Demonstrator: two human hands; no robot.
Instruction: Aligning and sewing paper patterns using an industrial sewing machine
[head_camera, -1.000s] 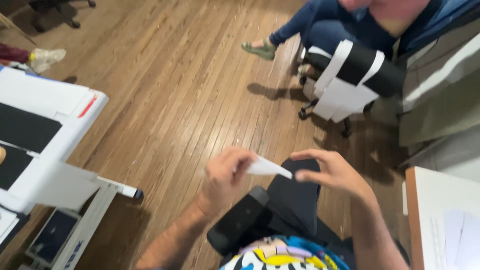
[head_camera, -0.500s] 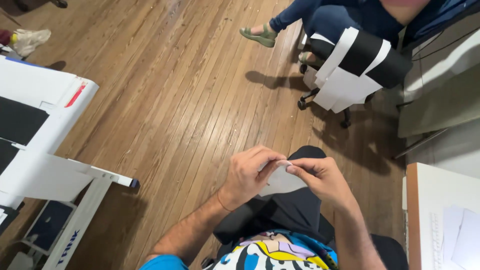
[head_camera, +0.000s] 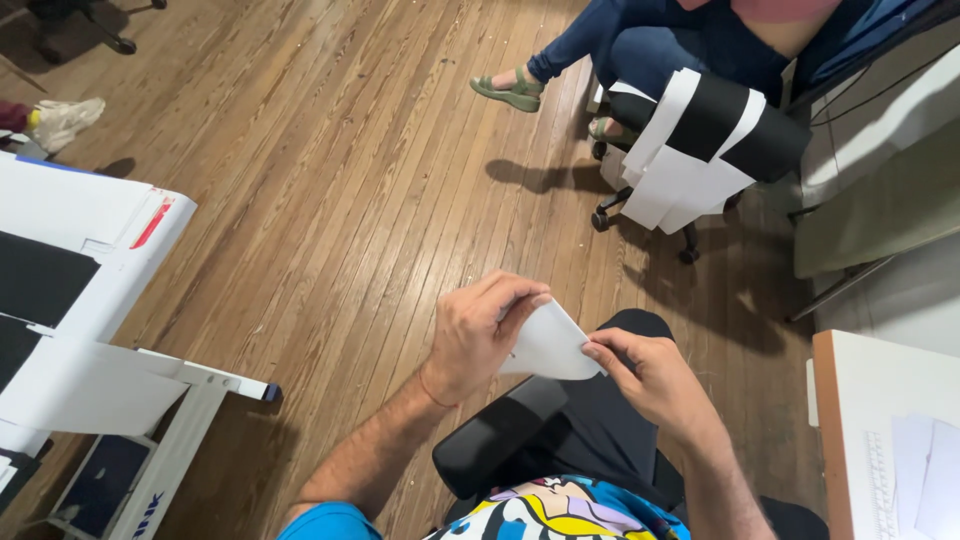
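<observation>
A small white sheet of paper (head_camera: 548, 345), bent into a curved fold, is held over my lap between both hands. My left hand (head_camera: 478, 335) pinches its upper left edge with thumb and fingers. My right hand (head_camera: 648, 378) grips the lower right corner with its fingertips. Below them are a black chair armrest (head_camera: 498, 450) and my dark trousers. Part of the sheet is hidden behind my left fingers.
A white table with black panels (head_camera: 75, 300) stands at the left. A seated person's legs (head_camera: 600, 45) and a rolling chair draped with black and white paper sheets (head_camera: 700, 145) are ahead. A wooden-edged desk with papers (head_camera: 890, 430) is at the right. Wooden floor lies between.
The hands have drawn closer to my body and together on the paper, which went from a narrow strip shape to a wider curved fold. The view has tilted down slightly.
</observation>
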